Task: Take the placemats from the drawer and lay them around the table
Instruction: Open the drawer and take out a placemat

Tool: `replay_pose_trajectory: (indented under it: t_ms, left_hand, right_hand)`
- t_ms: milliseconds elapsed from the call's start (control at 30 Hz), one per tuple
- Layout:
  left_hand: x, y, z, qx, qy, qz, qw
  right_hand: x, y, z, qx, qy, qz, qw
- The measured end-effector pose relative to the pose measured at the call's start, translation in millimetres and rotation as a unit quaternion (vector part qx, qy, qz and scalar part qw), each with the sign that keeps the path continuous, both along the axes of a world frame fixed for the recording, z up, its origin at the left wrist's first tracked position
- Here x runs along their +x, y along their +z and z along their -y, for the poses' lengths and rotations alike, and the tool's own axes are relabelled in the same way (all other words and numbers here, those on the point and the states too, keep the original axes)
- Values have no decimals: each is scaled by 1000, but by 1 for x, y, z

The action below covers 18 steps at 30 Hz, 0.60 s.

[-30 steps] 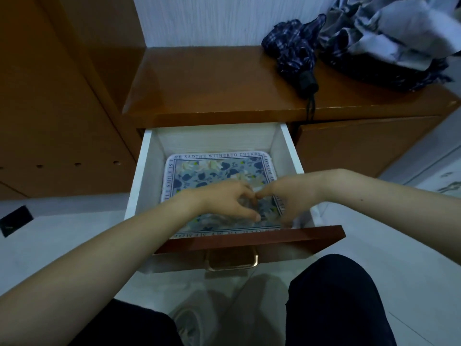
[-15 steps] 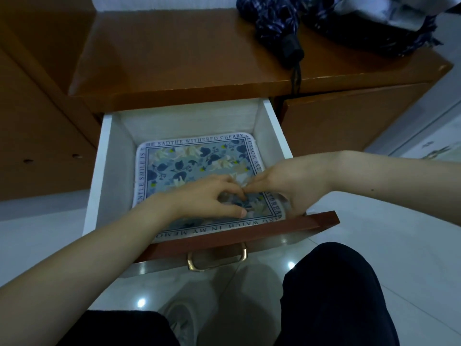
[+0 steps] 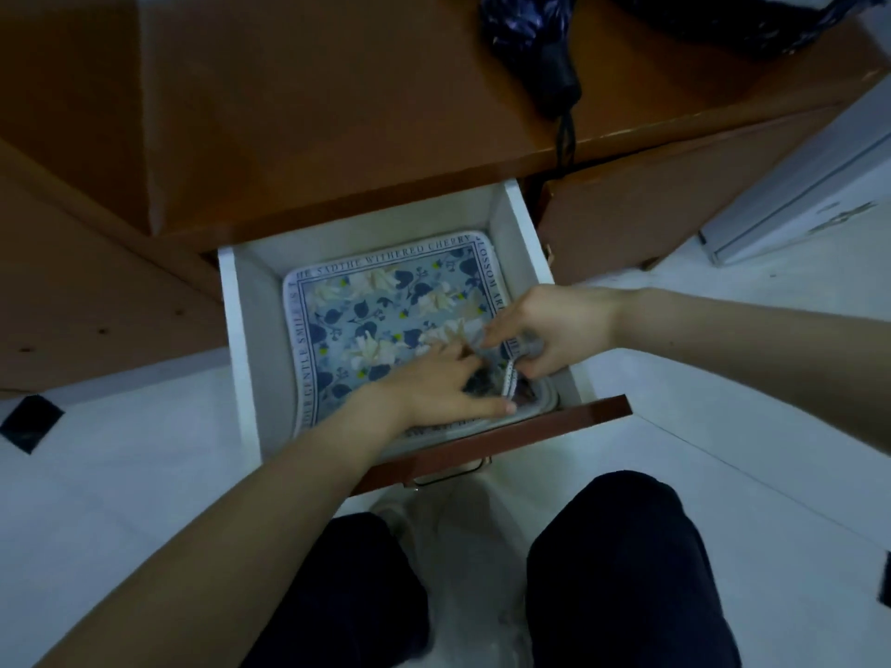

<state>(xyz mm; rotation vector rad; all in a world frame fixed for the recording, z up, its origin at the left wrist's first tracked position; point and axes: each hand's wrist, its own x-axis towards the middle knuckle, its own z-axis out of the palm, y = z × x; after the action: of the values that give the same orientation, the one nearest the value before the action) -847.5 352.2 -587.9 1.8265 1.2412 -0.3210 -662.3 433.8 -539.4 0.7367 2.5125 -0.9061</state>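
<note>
A stack of blue floral placemats [image 3: 371,311] with a lettered white border lies flat in the open white drawer [image 3: 241,330]. My right hand [image 3: 549,330] pinches the top placemat's near right corner and has it peeled up and folded over. My left hand [image 3: 434,388] lies on the mats just left of that corner, fingers spread flat, thumb along the near edge. The near right part of the stack is hidden under both hands.
The drawer's brown front [image 3: 506,438] with a metal handle [image 3: 448,474] juts toward my knees [image 3: 612,547]. A folded dark umbrella [image 3: 535,50] lies on the wooden cabinet top [image 3: 313,103]. White tiled floor [image 3: 120,474] surrounds the drawer.
My right hand has lifted the top placemat's near right corner, which lay flat before. The left hand slid right toward that corner. The view tilted further down over the drawer.
</note>
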Motion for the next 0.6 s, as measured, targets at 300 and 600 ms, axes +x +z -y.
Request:
replay_pose_trajectory:
  t_ms: [300,600]
  left_hand:
    - [5,-8,1,101,13,-39,994]
    - [5,-12,1,120,30,-23,992]
  right_hand:
    - [-2,-7,5,-16,-95,-29,995]
    - [-5,-18,20,87,184,152,967]
